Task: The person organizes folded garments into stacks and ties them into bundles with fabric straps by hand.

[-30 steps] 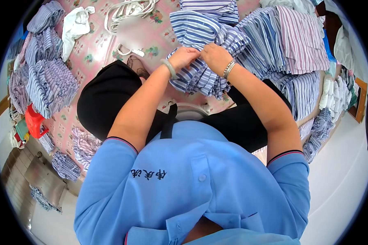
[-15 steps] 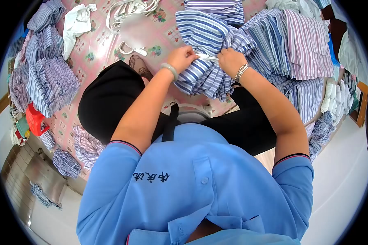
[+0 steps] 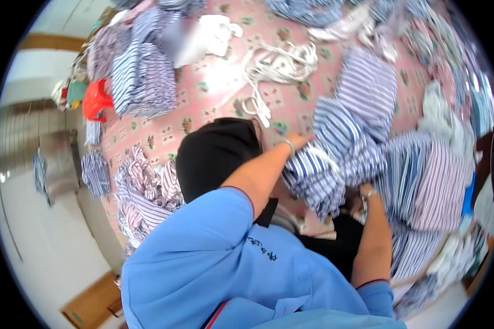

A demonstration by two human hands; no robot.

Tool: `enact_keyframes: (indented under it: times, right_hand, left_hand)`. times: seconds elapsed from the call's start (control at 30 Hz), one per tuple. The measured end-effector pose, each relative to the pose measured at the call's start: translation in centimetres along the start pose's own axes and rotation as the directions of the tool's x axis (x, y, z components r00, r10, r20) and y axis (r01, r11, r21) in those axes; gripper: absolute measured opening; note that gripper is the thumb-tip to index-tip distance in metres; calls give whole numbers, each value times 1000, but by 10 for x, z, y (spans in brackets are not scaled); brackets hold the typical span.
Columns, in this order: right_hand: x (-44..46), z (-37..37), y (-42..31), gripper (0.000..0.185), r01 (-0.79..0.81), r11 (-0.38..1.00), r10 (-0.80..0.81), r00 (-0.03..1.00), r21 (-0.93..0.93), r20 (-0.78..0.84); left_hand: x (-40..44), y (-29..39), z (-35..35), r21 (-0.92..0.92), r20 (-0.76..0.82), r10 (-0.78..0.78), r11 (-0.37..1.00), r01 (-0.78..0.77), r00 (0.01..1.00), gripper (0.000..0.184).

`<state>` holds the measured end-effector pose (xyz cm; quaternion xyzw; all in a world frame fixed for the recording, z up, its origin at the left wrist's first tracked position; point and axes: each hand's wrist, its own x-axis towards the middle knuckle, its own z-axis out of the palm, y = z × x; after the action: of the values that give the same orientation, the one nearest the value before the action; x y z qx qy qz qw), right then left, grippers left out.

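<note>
A bundle of blue-and-white striped cloth (image 3: 334, 159) lies in front of me, gathered at its middle by a white tie (image 3: 326, 157). My left hand (image 3: 299, 141) is at the bundle's upper left edge, its fingers closed against the cloth. At the lower right edge is my right hand (image 3: 366, 191), blurred, with its fingers hidden by the cloth and shadow. Behind the bundle lies a folded purple-and-white striped stack (image 3: 367, 82).
White cords (image 3: 282, 63) lie on the pink flowered surface (image 3: 203, 101). Folded striped stacks (image 3: 439, 186) stand at right. More striped cloth (image 3: 142, 77) and a red plastic item (image 3: 97, 100) are at left. Loose striped cloth (image 3: 148, 192) lies at lower left.
The view has swung left, so things appear further right. My hands have moved from the white tie to opposite sides of the bundle, my right hand lower down.
</note>
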<state>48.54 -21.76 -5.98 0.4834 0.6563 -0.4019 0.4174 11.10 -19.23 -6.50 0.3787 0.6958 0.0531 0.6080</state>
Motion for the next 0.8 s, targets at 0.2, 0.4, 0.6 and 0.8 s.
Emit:
enact_keyframes:
  times: [0.2, 0.4, 0.6, 0.8]
  right_hand:
    - [28, 8, -46, 55, -95, 961, 123, 988, 260, -94]
    - [31, 10, -69, 56, -29, 812, 204, 950, 582, -237]
    - [0, 3, -88, 56, 326, 364, 342, 824, 873, -451]
    - [-93, -36, -124, 57, 692, -299, 424, 714, 658, -558]
  left_hand:
    - [8, 19, 16, 225, 15, 19, 974, -22, 1000, 80]
    - [-15, 14, 13, -171, 132, 349, 930, -325, 928, 83]
    - [-90, 35, -14, -304, 22, 206, 934, -189, 978, 71]
    - [-123, 54, -57, -258, -191, 490, 811, -525, 851, 78]
